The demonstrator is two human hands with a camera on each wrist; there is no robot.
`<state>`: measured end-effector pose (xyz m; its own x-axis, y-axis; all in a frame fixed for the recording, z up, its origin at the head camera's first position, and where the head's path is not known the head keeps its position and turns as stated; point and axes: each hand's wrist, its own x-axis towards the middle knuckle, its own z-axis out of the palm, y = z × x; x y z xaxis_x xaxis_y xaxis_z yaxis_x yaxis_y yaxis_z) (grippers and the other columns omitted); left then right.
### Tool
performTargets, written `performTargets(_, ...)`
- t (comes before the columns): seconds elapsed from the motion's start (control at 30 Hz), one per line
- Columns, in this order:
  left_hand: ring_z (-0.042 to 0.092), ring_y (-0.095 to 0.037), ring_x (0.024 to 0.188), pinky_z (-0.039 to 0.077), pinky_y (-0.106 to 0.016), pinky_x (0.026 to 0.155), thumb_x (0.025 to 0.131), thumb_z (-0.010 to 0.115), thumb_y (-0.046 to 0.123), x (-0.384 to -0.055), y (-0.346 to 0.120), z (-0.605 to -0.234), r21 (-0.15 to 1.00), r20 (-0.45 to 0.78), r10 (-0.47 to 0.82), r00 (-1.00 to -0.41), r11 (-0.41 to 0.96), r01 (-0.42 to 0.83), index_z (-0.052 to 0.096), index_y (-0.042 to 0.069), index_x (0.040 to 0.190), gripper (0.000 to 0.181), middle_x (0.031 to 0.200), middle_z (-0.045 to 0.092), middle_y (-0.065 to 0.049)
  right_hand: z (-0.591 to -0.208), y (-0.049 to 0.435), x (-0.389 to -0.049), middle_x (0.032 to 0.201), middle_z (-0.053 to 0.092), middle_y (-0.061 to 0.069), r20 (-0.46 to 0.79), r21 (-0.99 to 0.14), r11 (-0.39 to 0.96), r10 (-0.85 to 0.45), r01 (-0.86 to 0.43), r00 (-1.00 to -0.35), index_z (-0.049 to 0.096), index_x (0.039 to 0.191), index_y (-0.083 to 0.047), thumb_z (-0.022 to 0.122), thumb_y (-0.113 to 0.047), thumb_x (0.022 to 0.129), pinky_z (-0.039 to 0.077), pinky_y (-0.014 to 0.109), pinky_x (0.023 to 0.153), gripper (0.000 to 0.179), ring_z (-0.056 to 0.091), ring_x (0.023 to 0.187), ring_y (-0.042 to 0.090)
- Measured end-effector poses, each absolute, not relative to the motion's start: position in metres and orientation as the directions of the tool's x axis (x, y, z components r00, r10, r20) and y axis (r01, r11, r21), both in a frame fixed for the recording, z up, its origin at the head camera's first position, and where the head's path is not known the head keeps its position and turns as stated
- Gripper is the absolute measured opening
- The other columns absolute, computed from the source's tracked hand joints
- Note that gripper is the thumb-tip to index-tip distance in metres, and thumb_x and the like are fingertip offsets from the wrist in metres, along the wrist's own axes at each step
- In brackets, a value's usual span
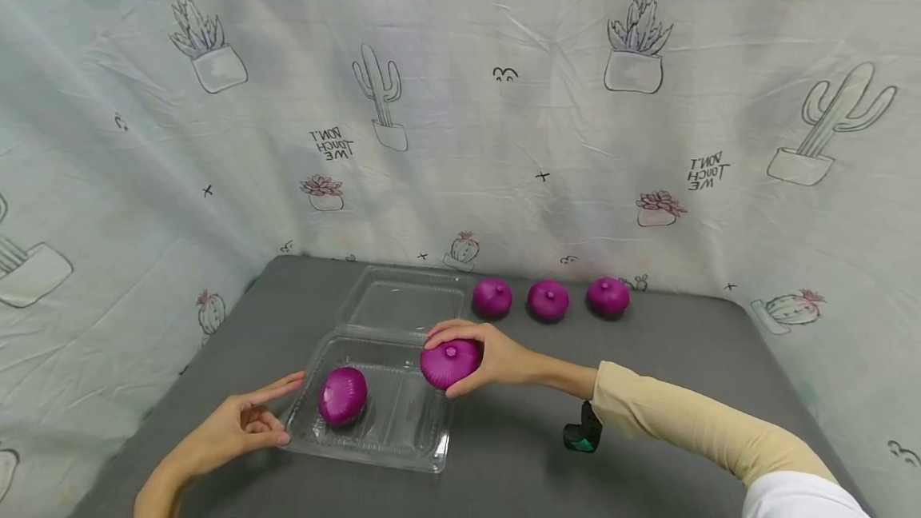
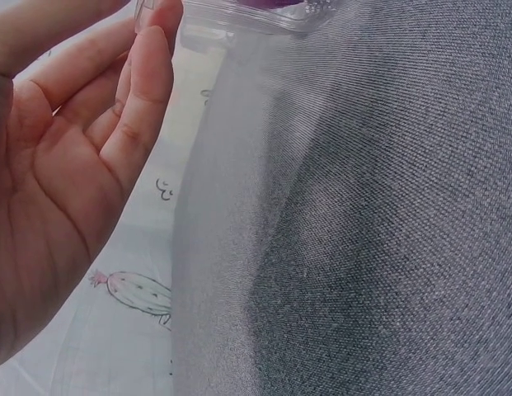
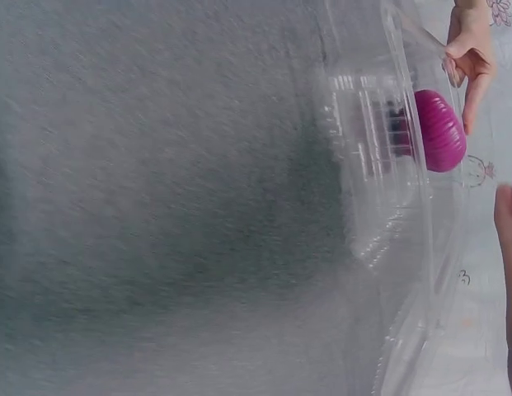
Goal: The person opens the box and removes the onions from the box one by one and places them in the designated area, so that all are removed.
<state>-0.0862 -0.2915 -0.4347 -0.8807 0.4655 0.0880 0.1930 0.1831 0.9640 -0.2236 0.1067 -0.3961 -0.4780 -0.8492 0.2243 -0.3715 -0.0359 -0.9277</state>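
Observation:
My right hand (image 1: 496, 354) holds a purple onion (image 1: 449, 362) between thumb and fingers, over the right side of a clear plastic clamshell box (image 1: 403, 454). In the right wrist view, only a sliver of this hand (image 3: 509, 247) shows at the right edge. Another purple onion (image 1: 343, 396) lies on its side in the left part of the box's base. At the box's left rim, my left hand (image 1: 230, 430) touches the plastic with thumb and index finger spread apart. Its other fingers bend loosely. The left wrist view shows this hand's palm (image 2: 66, 181) and fingers beside the box edge.
The box's lid (image 1: 406, 306) lies folded back behind its base. Three more purple onions (image 1: 492, 297) stand in a row to the right of the lid. A grey cloth (image 1: 532, 462) covers the table. A printed curtain (image 1: 460, 102) hangs around its back and sides.

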Motion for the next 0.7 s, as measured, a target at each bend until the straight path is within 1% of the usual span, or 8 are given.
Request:
performTargets(0.07, 0.064, -0.014, 0.075, 0.051, -0.030, 0.059, 0.086, 0.061, -0.012, -0.087, -0.292, -0.434, 0.960, 0.091, 0.460, -0.883, 0.196, 0.201, 0.030, -0.017, 0.140, 0.062, 0.146, 0.040, 0.019, -0.396, 0.114, -0.221, 0.134, 0.049, 0.014, 0.232, -0.929, -0.026, -0.820, -0.370, -0.524, 0.065, 0.119, -0.010, 0.084, -0.003, 0.071, 0.048, 0.036, 0.092, 0.052, 0.042, 0.126, 0.021)
performTargets(0.13, 0.064, -0.014, 0.075, 0.050, -0.030, 0.058, 0.086, 0.062, -0.012, -0.088, -0.292, -0.433, 0.956, 0.095, 0.461, -0.882, 0.204, 0.210, 0.030, -0.017, 0.140, 0.063, 0.146, 0.040, 0.019, -0.397, 0.120, -0.217, 0.134, 0.050, 0.012, 0.239, -0.928, -0.015, -0.789, -0.372, -0.566, 0.065, 0.119, -0.010, 0.084, -0.003, 0.070, 0.048, 0.035, 0.092, 0.052, 0.042, 0.126, 0.021)
performTargets(0.17, 0.064, -0.014, 0.075, 0.050, -0.030, 0.058, 0.086, 0.062, -0.011, -0.088, -0.292, -0.433, 0.955, 0.093, 0.459, -0.884, 0.210, 0.210, 0.030, -0.017, 0.140, 0.063, 0.146, 0.040, 0.019, -0.395, 0.123, -0.212, 0.133, 0.050, 0.013, 0.242, -0.927, -0.007, -0.774, -0.375, -0.585, 0.065, 0.118, -0.009, 0.084, -0.002, 0.070, 0.048, 0.035, 0.092, 0.052, 0.043, 0.126, 0.022)
performTargets(0.27, 0.064, -0.014, 0.074, 0.049, -0.030, 0.057, 0.086, 0.063, -0.011, -0.088, -0.292, -0.433, 0.950, 0.091, 0.454, -0.887, 0.227, 0.214, 0.031, -0.016, 0.140, 0.063, 0.146, 0.040, 0.021, -0.398, 0.133, -0.203, 0.133, 0.051, 0.012, 0.248, -0.928, 0.000, -0.748, -0.373, -0.615, 0.065, 0.118, -0.008, 0.085, -0.003, 0.070, 0.048, 0.034, 0.092, 0.053, 0.044, 0.125, 0.021)
performTargets(0.37, 0.063, -0.013, 0.074, 0.048, -0.030, 0.056, 0.086, 0.063, -0.011, -0.088, -0.291, -0.433, 0.950, 0.081, 0.447, -0.891, 0.234, 0.204, 0.031, -0.015, 0.141, 0.063, 0.145, 0.041, 0.022, -0.403, 0.144, -0.194, 0.133, 0.051, 0.015, 0.233, -0.933, 0.005, -0.752, -0.359, -0.617, 0.066, 0.118, -0.009, 0.085, -0.003, 0.069, 0.047, 0.033, 0.092, 0.053, 0.045, 0.125, 0.019)
performTargets(0.5, 0.063, -0.013, 0.074, 0.047, -0.034, 0.054, 0.087, 0.061, -0.011, -0.086, -0.292, -0.433, 0.957, 0.086, 0.472, -0.877, 0.205, 0.205, 0.029, -0.016, 0.142, 0.063, 0.148, 0.038, 0.020, -0.416, 0.158, -0.183, 0.133, 0.053, 0.017, 0.207, -0.944, -0.001, -0.782, -0.331, -0.587, 0.066, 0.117, -0.011, 0.086, -0.005, 0.068, 0.047, 0.033, 0.093, 0.054, 0.045, 0.126, 0.018)
performTargets(0.63, 0.062, -0.015, 0.073, 0.044, -0.037, 0.053, 0.088, 0.059, -0.013, -0.085, -0.293, -0.434, 0.959, 0.105, 0.492, -0.864, 0.180, 0.219, 0.027, -0.016, 0.142, 0.063, 0.150, 0.035, 0.017, -0.430, 0.168, -0.169, 0.132, 0.055, 0.011, 0.193, -0.949, -0.003, -0.796, -0.315, -0.573, 0.065, 0.118, -0.009, 0.086, -0.005, 0.068, 0.048, 0.033, 0.091, 0.053, 0.046, 0.126, 0.017)
performTargets(0.7, 0.062, -0.015, 0.073, 0.044, -0.038, 0.053, 0.088, 0.058, -0.013, -0.084, -0.293, -0.435, 0.957, 0.111, 0.486, -0.867, 0.183, 0.225, 0.027, -0.015, 0.143, 0.063, 0.150, 0.035, 0.018, -0.437, 0.172, -0.165, 0.132, 0.055, 0.012, 0.176, -0.955, 0.006, -0.793, -0.298, -0.583, 0.065, 0.118, -0.009, 0.086, -0.005, 0.069, 0.047, 0.032, 0.091, 0.054, 0.046, 0.126, 0.016)
